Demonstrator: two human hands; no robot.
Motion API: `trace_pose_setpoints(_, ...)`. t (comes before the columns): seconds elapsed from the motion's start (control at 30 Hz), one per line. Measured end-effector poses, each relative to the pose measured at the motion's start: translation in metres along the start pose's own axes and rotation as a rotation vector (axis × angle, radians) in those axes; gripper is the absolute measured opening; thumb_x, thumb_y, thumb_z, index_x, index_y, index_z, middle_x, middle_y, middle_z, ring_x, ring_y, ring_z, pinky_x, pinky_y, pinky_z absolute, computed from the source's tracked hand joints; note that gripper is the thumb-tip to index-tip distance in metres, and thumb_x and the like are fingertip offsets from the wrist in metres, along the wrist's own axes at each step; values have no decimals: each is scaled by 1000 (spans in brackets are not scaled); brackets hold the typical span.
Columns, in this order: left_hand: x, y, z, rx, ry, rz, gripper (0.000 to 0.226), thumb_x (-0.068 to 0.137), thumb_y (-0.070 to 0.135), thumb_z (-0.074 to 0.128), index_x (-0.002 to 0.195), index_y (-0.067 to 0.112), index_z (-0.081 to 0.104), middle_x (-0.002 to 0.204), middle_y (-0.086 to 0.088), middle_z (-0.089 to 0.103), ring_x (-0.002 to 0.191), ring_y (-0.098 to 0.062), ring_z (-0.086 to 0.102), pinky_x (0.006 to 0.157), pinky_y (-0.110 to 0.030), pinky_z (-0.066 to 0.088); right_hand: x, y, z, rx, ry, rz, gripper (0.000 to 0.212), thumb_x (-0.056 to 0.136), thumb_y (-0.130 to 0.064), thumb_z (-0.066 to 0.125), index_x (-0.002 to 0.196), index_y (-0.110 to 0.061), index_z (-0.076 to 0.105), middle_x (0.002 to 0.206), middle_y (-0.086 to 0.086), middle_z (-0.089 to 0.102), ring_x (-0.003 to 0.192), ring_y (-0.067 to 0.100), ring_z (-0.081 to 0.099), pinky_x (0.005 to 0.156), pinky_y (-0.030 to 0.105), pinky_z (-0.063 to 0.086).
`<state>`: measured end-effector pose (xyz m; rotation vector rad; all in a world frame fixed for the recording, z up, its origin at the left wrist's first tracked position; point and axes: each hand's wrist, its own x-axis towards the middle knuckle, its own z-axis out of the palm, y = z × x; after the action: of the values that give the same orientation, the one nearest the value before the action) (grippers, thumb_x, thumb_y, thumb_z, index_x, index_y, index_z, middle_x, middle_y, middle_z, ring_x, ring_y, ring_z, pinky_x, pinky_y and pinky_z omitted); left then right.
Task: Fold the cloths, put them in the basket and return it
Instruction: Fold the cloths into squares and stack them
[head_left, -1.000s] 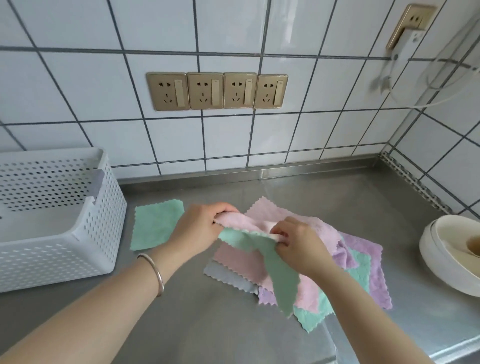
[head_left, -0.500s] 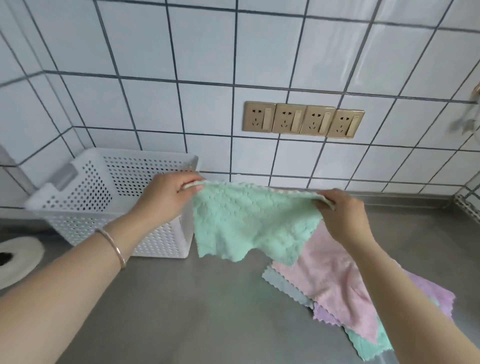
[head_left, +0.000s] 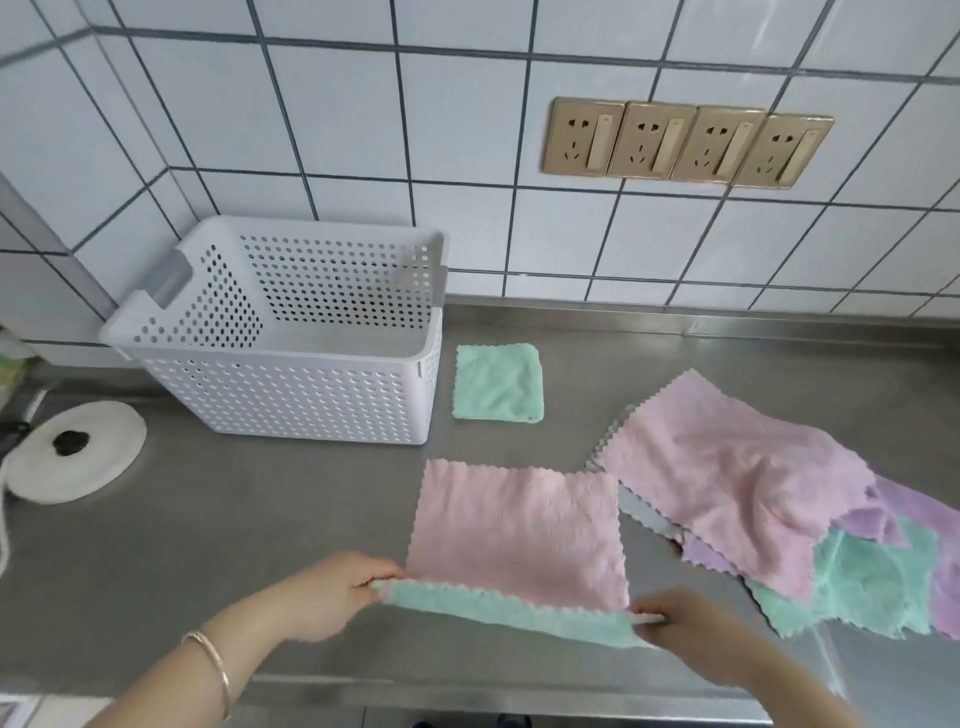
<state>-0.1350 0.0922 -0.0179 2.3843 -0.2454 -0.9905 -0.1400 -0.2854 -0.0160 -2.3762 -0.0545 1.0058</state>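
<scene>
We have a single view, from a wide-angle camera worn on the person's head. It looks forward and steeply down over the steel tabletop (head_left: 260, 519), facing the tiled wall (head_left: 467, 130) at the far edge. We sit close: both hands come in from the bottom of the frame, the left hand (head_left: 332, 592) and the right hand (head_left: 680, 629) just below us. Straight tile lines bow towards the frame's edges, and the white basket (head_left: 311, 395) stands at the left, near the wall.

Bare forearms, with a thin metal bangle (head_left: 215, 670) on the left wrist.
</scene>
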Motion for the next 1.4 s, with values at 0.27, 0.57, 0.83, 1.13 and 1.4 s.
trace_pose_setpoints(0.27,15,-24,37,-5,-220,-158,25,86,37,46,64,25,48,68,11,47,66,-10,40,64,-31,39,15,15,24,-155,-172,147,46,84,-25,53,44,-23,29,43,-7,31,44,3,26,51,21,22)
trace_pose_setpoints(0.57,71,-10,18,-434,219,-224,22,95,14,46,101,1,62,92,-8,64,85,-21,60,80,-34,52,61,7,6,168,243,199,33,89,-19,59,57,-18,49,50,-5,39,43,9,32,43,20,23)
trace_pose_setpoints(0.83,105,-6,17,-325,360,-307,16,92,17,52,99,11,65,98,-13,68,81,-25,59,75,-30,48,84,8,-3,290,312,232,8,89,-18,58,90,-24,63,71,2,61,58,16,50,51,24,37)
trace_pose_setpoints(1.13,118,-8,17,-162,379,-383,24,93,20,48,112,9,58,116,-9,64,107,-28,58,76,-27,39,92,6,-6,376,396,216,18,88,-24,59,74,-33,61,69,1,63,61,20,53,55,26,38)
trace_pose_setpoints(1.4,121,-4,14,-143,327,-434,34,96,15,40,128,5,46,135,-14,52,123,-29,48,97,-29,38,106,3,-7,394,473,166,10,89,-28,59,82,-35,62,73,4,65,65,22,54,58,28,38)
